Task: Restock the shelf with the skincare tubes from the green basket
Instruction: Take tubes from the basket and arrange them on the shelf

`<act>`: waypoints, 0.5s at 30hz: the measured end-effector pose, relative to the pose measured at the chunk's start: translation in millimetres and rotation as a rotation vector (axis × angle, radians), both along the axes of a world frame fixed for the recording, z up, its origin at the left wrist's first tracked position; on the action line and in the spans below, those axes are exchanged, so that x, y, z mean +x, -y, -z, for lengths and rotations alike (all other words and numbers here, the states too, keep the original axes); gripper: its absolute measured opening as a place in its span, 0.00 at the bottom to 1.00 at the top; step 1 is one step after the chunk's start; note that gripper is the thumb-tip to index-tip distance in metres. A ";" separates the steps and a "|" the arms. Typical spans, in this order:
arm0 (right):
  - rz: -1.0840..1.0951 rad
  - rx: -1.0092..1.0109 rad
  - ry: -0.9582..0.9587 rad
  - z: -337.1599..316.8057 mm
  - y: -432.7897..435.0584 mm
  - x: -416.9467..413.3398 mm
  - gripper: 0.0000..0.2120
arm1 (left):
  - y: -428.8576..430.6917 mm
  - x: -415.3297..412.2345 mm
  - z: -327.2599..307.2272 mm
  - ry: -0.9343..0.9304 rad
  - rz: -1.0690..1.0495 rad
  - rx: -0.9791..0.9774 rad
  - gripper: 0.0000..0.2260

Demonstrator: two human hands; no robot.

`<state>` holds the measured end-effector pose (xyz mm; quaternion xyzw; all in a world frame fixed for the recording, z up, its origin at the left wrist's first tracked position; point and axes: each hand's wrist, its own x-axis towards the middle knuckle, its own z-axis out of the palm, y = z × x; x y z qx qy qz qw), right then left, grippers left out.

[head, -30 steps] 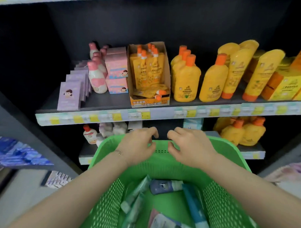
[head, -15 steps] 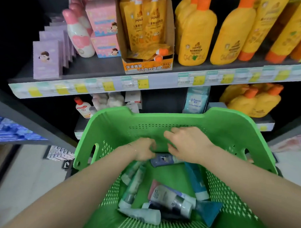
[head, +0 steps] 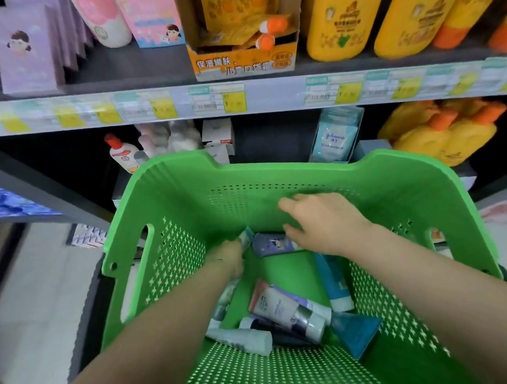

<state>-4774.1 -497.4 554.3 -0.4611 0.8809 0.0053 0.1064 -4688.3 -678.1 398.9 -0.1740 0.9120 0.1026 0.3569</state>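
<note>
Closest to me on the feed, on the floor of the green basket (head: 276, 172), lies a loose pile of skincare tubes. A pale grey tube (head: 241, 339) lies crosswise, a white tube with a silver cap (head: 285, 306) rests on a dark tube (head: 287, 338), and a teal tube (head: 355, 332) sits near the right wall. Just beyond them I see a blue tube with a white cap (head: 331, 283) lying along the right side. Both forearms reach down into the basket. The left hand (head: 227, 257) shows me its back, with the fingers folded under and out of sight. The crimped end of a pale green tube (head: 246, 237) pokes out just past its knuckles, and I cannot tell whether the fingers actually hold it. The right hand (head: 323, 223) is farther in, fingers loose and spread, gripping nothing. Its thumb side is close over a navy tube (head: 269, 244) that lies at the foot of the far wall. Behind the basket, the lower shelf (head: 467, 174) carries a red-capped bottle (head: 121, 154), small white boxes (head: 218, 133), a pale blue packet (head: 334, 137) and yellow bottles with orange caps (head: 449, 132). Farthest off, the upper shelf edge (head: 264, 94) is lined with price labels. Above it stand lilac boxes (head: 24, 46), an orange display carton (head: 242, 62) and large yellow bottles (head: 335, 28).
</note>
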 end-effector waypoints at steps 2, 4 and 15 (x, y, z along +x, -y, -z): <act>0.005 -0.013 0.007 0.9 0.1 -0.7 0.16 | -0.7 -0.9 -0.8 -0.003 0.017 -0.035 0.14; 0.010 -0.025 0.012 1.1 0.1 -1.3 0.17 | -3.3 -1.7 -3.0 0.013 0.052 -0.075 0.14; 0.054 -0.045 0.050 0.4 -0.4 -6.7 0.17 | -19.2 -5.1 -5.6 0.023 0.015 0.034 0.13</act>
